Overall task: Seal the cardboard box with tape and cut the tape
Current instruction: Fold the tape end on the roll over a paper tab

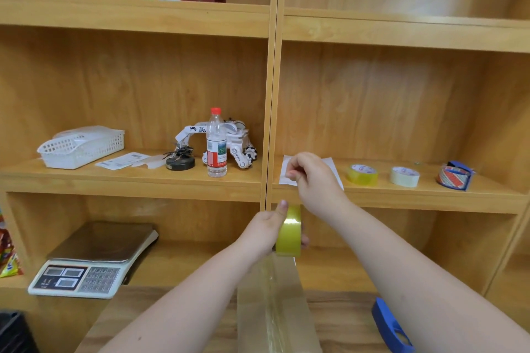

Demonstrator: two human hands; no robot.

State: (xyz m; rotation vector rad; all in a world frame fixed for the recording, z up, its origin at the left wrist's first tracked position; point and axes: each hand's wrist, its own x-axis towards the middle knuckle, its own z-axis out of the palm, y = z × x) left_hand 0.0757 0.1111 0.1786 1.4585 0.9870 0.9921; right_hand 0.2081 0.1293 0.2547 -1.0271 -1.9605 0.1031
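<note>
My left hand (265,226) grips a yellow-green roll of tape (289,231), held upright in front of the shelves with the thumb on top. A wide clear strip of tape (275,304) runs from the roll down and out of the bottom edge of the view. My right hand (312,178) is raised just above and right of the roll. Its fingers are curled together, and I see nothing in them. No cardboard box is in view. A blue plastic tool (391,327) lies on the wooden table (172,321) under my right forearm.
Wooden shelves fill the view ahead. A weighing scale (94,261) sits on the lower left shelf. The middle shelf holds a white basket (83,146), a water bottle (216,143) and a toy robot (229,140). Three more tape rolls (404,177) stand at right.
</note>
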